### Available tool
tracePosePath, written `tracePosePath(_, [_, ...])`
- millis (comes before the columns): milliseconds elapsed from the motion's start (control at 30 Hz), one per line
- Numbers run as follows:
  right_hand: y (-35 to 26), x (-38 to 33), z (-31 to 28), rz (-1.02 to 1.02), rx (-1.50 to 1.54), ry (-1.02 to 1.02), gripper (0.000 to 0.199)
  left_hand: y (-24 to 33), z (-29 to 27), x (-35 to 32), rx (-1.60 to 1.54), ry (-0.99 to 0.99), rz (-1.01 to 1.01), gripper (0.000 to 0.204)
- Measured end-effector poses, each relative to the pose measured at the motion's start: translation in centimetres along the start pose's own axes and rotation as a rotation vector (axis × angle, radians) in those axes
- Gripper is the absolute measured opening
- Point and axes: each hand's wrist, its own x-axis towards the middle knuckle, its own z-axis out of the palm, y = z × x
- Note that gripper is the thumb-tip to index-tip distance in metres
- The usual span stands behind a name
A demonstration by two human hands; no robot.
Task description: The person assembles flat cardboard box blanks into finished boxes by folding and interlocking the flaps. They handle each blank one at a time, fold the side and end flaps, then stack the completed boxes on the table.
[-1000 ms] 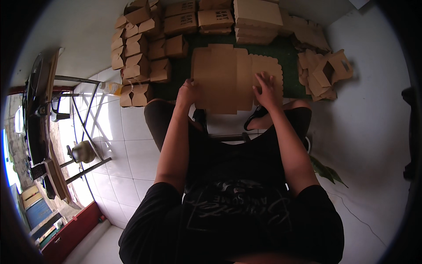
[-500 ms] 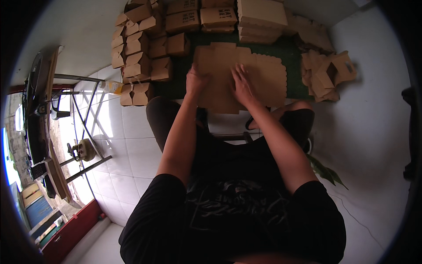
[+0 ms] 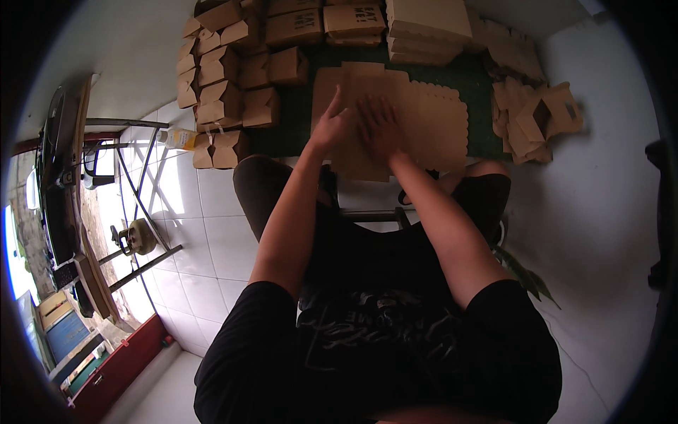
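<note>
A flat brown cardboard box blank (image 3: 431, 131) with a scalloped right edge lies in front of me on a green surface. My right hand (image 3: 381, 128) rests flat on its middle with the fingers spread. My left hand (image 3: 330, 128) is over the blank's left part, one digit stretched away from me and the other fingers turned toward my right hand. Those fingers are partly hidden, but nothing shows in the hand. Both hands are close together, and no part of the blank is folded up.
Several folded small boxes (image 3: 219, 106) are stacked at the left. Larger printed boxes (image 3: 293, 28) stand at the back, beside a pile of flat blanks (image 3: 429, 21). Loose cardboard pieces (image 3: 530, 120) lie at the right. A bottle of yellow liquid (image 3: 178, 139) is at the far left.
My right hand has moved slightly left and spread flatter on the blank. My left hand has shifted right, its one digit now raised away from the others.
</note>
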Motion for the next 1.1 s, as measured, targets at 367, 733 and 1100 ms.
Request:
tracePosePath(367, [-0.5, 0.0, -1.1, -0.013, -0.044, 0.006, 0.067, 0.7, 0.5, 0.5, -0.034, -0.15, 0.115, 0.061])
tracePosePath(733, [-0.8, 0.2, -1.3, 0.03, -0.074, -0.095, 0.07, -0.9, -0.2, 0.5, -0.109, -0.04, 0.062, 0.067])
tracePosePath(1100, [-0.3, 0.2, -0.9, 0.021, -0.089, -0.147, 0.064, -3.2, 3.3, 1.7, 0.267, -0.086, 0.233, 0.071])
